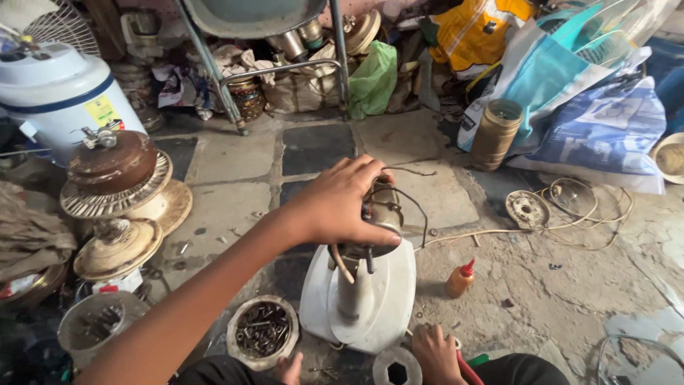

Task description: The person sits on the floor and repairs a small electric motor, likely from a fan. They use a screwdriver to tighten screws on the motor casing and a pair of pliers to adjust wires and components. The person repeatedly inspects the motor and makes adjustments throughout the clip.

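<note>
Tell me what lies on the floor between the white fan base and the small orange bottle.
In the head view, only bare stone floor with grit and a few small bits lies between the white fan base and the orange bottle; nothing larger sits there.

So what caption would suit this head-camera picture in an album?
Left hand gripping a fan motor on its white stand; right hand low beside the base.

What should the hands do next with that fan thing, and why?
Probably steady the white fan base with the right hand, since the left hand grips only the motor top, loose wires hang around it, and the base stands alone on the uneven stone floor.
</note>
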